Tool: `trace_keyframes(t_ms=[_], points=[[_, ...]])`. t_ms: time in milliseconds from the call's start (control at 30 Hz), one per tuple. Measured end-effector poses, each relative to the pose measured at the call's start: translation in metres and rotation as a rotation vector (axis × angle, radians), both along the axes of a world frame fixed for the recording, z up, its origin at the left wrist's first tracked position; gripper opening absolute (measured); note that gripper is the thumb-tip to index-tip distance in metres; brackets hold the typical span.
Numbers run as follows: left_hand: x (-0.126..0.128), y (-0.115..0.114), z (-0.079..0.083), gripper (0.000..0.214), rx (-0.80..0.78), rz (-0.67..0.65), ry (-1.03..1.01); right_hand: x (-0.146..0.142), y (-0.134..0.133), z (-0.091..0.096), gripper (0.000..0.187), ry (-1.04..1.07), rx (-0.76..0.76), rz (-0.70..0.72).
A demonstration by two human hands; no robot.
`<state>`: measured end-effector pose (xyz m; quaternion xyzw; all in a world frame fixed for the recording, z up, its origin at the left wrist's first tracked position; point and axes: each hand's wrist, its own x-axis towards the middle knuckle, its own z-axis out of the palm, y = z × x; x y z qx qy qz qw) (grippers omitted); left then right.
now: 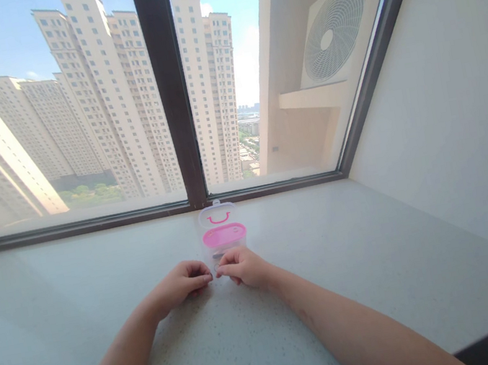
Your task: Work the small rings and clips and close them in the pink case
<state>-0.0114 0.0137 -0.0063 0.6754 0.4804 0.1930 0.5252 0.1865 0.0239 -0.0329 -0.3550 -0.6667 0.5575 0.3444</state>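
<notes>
The left hand (185,283) and right hand (240,267) are resting on the window ledge (380,259), both clenching in a pinch, nearly touching each other, just in front of the open clear box (222,233)

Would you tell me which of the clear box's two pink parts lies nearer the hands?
The oval pink piece; the U-shaped pink handle sits farther back.

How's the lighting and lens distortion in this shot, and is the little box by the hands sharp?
Head view: strong daylight through the window, the sill evenly lit, faint shadows under the left hand and right hand; wide-angle lens tilts the towers and window frame; the clear box with pink insert looks slightly soft.
</notes>
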Motion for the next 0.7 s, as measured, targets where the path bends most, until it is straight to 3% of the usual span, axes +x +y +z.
trace_keyframes(t_ms=[700], points=[[-0.0019,0.0030,-0.0048,0.031,-0.001,-0.021,-0.027,0.0030,-0.0008,0.0003,0.011,0.010,-0.009,-0.013]])
